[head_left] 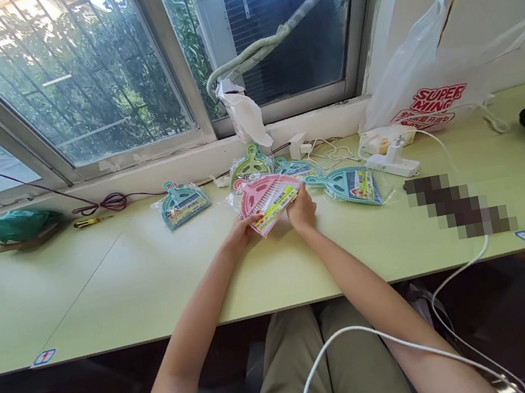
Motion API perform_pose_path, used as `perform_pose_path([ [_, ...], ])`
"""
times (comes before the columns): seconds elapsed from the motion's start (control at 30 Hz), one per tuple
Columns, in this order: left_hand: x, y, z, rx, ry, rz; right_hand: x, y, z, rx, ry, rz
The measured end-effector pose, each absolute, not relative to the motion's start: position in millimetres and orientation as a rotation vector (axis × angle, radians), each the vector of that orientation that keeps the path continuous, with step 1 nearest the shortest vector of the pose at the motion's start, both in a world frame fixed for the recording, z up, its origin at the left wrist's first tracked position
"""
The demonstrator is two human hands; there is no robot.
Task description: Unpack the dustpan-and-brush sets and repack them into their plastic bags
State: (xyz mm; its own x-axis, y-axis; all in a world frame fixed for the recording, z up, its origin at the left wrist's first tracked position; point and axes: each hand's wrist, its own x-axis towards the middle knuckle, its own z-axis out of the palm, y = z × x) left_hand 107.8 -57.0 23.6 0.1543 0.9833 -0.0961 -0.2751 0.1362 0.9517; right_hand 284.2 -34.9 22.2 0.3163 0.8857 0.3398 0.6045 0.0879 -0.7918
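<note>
Between my two hands is a pink mini dustpan and brush set (267, 197) in clear plastic wrap, with a yellow label strip along its lower edge. My left hand (242, 228) grips its lower left side, fingers closed. The right side is held by my right hand (302, 208), closed around the edge. Behind it lies a green dustpan set (251, 163), partly covered. A teal set (183, 203) rests to the left on the table. To the right are one blue set (296, 167), half hidden, and a blue-green set (353, 186), both wrapped.
The pale green table (145, 278) runs below a window. At right stand a white power strip (393, 163) and a plastic bag (425, 80). A yellow screwdriver (87, 222), coiled cable (114, 202) and green bag (11, 228) lie left. A white cable (347, 329) loops over my right forearm.
</note>
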Motion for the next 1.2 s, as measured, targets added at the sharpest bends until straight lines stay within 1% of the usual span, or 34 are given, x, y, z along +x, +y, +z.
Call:
perform_pose_path([
  [0.17, 104.6, -54.7, 21.8, 0.976, 0.914, 1.208, 293.9, -28.8, 23.2, -1.586, -1.645, 0.133],
  [0.3, 101.8, -54.2, 22.5, 0.971, 0.916, 1.203, 296.9, -26.9, 22.9, -1.574, -1.777, 0.083],
  [0.53, 102.6, -55.6, 22.4, 0.964, 0.915, 1.222, 297.3, -21.3, 18.1, -1.681, -1.589, 0.329],
  [0.7, 105.7, -54.4, 19.9, 0.939, 0.963, 1.268, 301.3, -17.8, 15.6, -1.601, -1.466, 0.344],
  [1.0, 105.0, -58.1, 24.5, 0.965, 0.934, 1.189, 304.5, -6.8, 10.8, -1.514, -1.342, 0.761],
  [1.1, 106.8, -60.2, 25.3, 0.994, 0.884, 1.169, 307.6, -6.8, 10.3, -1.458, -1.31, 0.8],
  [1.2, 108.0, -59.8, 24.1, 0.993, 0.883, 1.199, 308.9, -7.7, 12.1, -1.475, -1.316, 0.75],
])
